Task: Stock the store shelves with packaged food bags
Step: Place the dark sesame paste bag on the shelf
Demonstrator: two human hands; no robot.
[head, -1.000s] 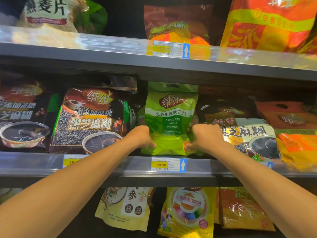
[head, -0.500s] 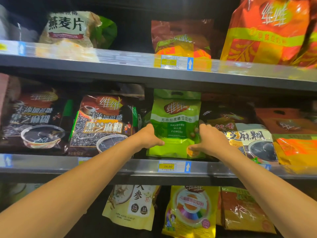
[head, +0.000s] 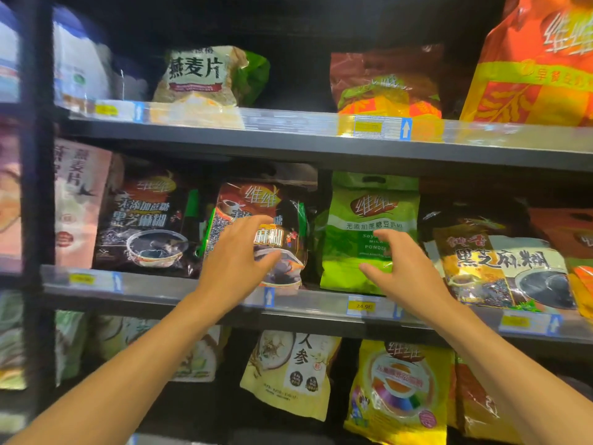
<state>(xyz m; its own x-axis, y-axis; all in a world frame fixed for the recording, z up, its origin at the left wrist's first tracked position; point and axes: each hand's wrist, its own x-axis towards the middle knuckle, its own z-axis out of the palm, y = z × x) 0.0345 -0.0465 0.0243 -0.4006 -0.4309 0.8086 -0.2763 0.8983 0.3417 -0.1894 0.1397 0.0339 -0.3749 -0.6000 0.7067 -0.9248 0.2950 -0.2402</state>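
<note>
1. The left grip [head: 236,263] is spread, thumb and fingers fanned apart and holding nothing. It hangs in front of the dark sesame bag [head: 256,200]; whether the fingertips touch the bag cannot be told.
2. The right grip [head: 407,273] is also spread and holds nothing. It sits in front of the lower right part of the green soybean powder bag [head: 362,213]; contact there cannot be told either.
3. The green soybean powder bag stands upright on the middle shelf [head: 179,285], just at 3 o'clock of the dark sesame bag. A yellow price tag [head: 364,306] sits on the shelf rail at its 6 o'clock.
4. At 9 o'clock of the dark sesame bag stands a second sesame bag [head: 147,220], and beyond it a pink oat bag [head: 80,200]. At 3 o'clock of the green bag leans a bowl-printed sesame bag [head: 500,264].
5. On the upper shelf [head: 288,136], at 12 o'clock, stand an oat flake bag [head: 199,72] and a large orange bag [head: 539,69].
6. Below, at 6 o'clock, stand a pale ginseng bag [head: 288,370] and a yellow bag [head: 401,390].
</note>
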